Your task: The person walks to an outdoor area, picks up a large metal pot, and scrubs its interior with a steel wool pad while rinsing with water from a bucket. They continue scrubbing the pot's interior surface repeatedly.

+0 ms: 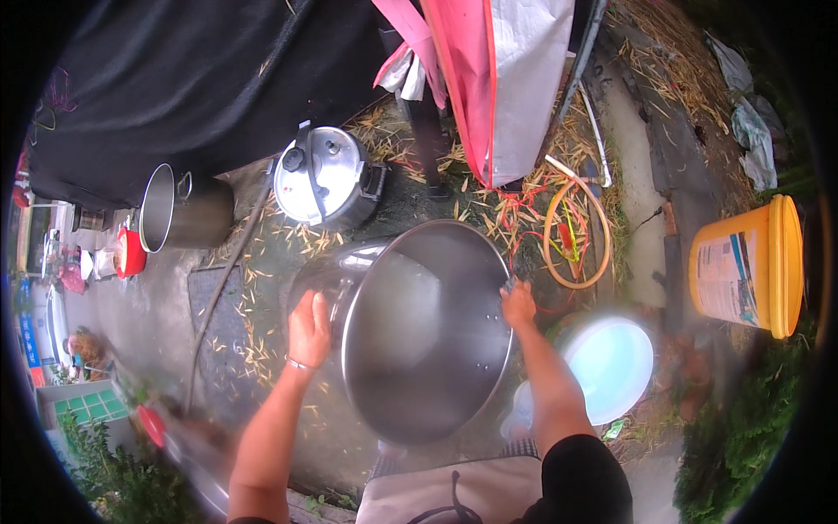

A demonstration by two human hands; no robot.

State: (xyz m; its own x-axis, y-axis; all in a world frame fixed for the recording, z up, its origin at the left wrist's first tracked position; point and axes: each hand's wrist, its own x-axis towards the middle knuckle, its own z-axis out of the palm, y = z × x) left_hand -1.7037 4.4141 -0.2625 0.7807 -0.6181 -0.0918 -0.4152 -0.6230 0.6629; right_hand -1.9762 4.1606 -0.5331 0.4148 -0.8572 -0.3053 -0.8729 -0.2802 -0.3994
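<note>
A large stainless steel stockpot is tilted on its side before me, its wide mouth facing up towards me. Its inside looks bare, with a pale, blurred patch deep in it. My right hand grips the right side of the pot at the rim, where a handle is mostly hidden by the fingers. On the other side, my left hand holds the outer wall near the pot's base, thumb pointing up. The left-side handle shows free beside it. A bracelet circles my left wrist.
A lidded pressure cooker and another steel pot stand beyond. To the right are a pale basin, a coiled hose and a yellow bucket. A pole crosses the leaf-strewn ground. Black sheeting hangs behind.
</note>
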